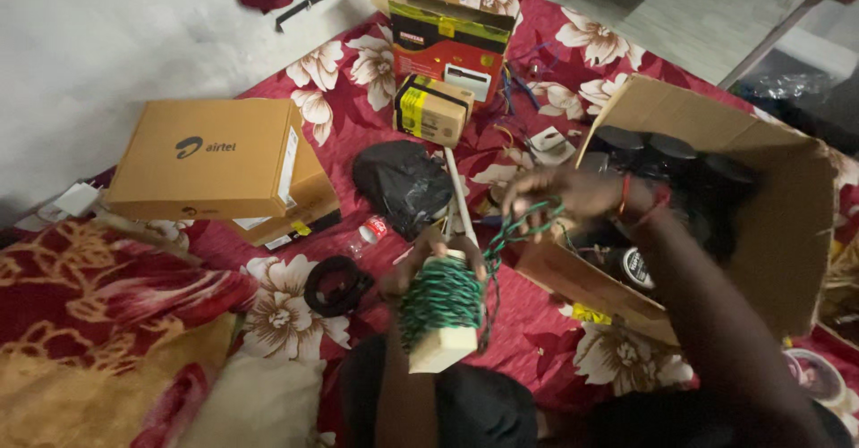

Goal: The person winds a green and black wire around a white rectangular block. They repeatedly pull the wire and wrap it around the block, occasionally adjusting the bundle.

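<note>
Wire is what I see in both hands: green cord (445,298) wound in tight turns round a pale wooden block (445,345), sitting just below frame centre, above the person's dark-clad lap. My left hand (412,273) is closed round the top of the block, fingers curled over the coil, which keeps the turns from slipping while the block stands roughly upright. My right hand (559,193), at about two o'clock from the block, is pinched shut on a loose loop of the same cord (528,220), held up and apart so the strand runs taut down to the coil. Motion blur hides the fingertips themselves. Just behind that hand, at three o'clock, an open cardboard box (787,224) lies tilted on its side with dark round lids showing inside, its mouth facing the hands within easy reach. At eleven o'clock lies a black plastic bag (403,184), at nine o'clock a black ring (335,284), and farther toward ten o'clock a closed brown carton (210,157), all on a red floral bedsheet (340,81).
</note>
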